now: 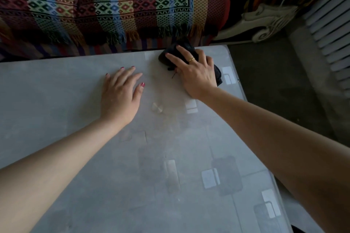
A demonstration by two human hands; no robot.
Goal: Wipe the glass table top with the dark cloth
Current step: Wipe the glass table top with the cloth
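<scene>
The glass table top (75, 119) fills the lower part of the view, grey and hazy with pale reflections. A bunched dark cloth (167, 54) lies near its far right corner. My right hand (193, 71) presses down on the cloth with fingers spread and mostly straight, covering most of it. A gold ring sits on one finger. My left hand (121, 92) rests flat on the bare glass to the left of the cloth, fingers straight and slightly apart, holding nothing.
A sofa draped in a multicoloured patterned blanket (106, 9) runs along the table's far edge. A carved white sofa arm (265, 22) and a white slatted panel (329, 21) stand to the right, across dark floor (274, 81). A small clear mark (157, 108) shows on the glass.
</scene>
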